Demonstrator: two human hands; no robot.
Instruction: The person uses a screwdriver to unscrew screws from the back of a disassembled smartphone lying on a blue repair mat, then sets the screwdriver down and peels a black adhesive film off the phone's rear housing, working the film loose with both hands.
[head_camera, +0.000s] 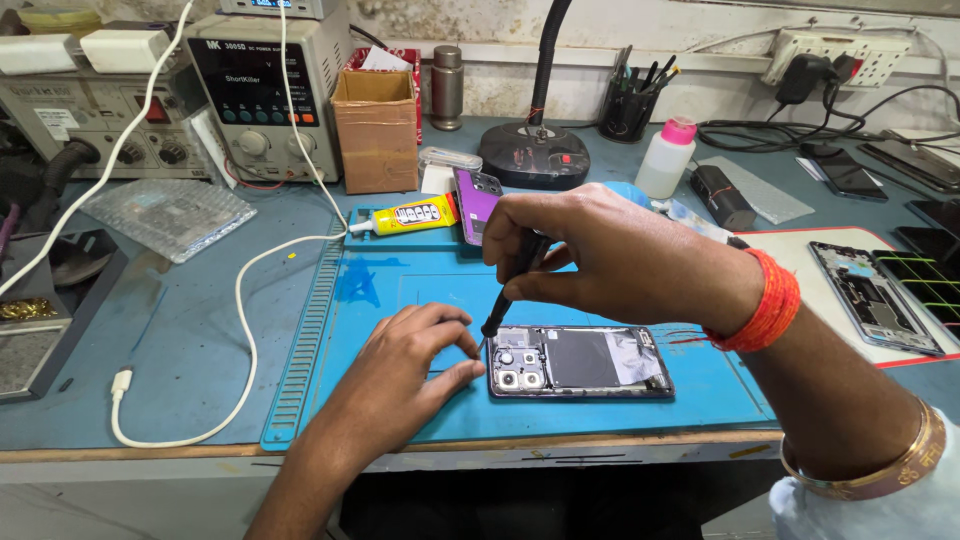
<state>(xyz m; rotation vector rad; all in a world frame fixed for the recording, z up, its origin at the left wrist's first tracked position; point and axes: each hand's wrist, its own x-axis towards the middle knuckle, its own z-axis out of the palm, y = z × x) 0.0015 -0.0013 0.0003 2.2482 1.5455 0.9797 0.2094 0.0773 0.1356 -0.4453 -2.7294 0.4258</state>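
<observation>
Gripping a black screwdriver tip-down, the right hand works over the opened phone directly below, steadied by left hand fingertips; beyond, a cardboard box holds paper.

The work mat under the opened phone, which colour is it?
Blue work mat, seen clearly in the head view.

A blue workbench carries a blue mat and white cable.
</observation>
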